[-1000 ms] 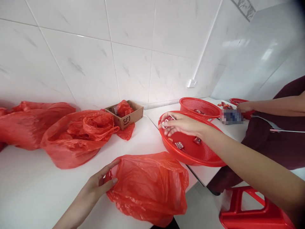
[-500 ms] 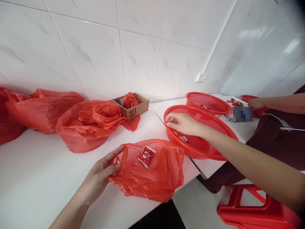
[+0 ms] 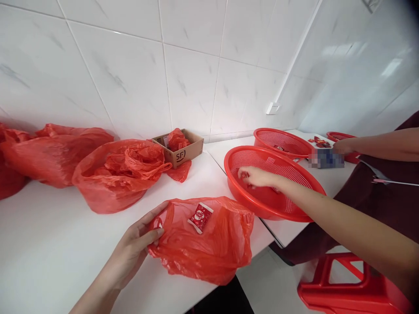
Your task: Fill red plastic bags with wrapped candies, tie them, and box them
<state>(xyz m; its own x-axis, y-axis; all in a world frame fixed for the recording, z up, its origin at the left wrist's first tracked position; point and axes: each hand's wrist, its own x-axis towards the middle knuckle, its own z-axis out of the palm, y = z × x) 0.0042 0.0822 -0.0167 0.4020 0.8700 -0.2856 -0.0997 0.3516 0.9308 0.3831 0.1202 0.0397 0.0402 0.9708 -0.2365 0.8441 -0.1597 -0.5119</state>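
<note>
Red plastic bag (image 3: 212, 257) sits at the bench (image 3: 62, 248) edge, long axis left-to-right, left side pinched by the left hand (image 3: 135, 240), one red packet (image 3: 200, 217) inside. Right hand (image 3: 255, 176), fingers curled, is inside the perforated basket (image 3: 244, 204), beyond and rightward; its hold cannot be told.

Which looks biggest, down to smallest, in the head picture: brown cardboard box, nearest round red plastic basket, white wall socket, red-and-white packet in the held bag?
Nearest red basket
Cardboard box
Red-and-white packet
White wall socket
</note>
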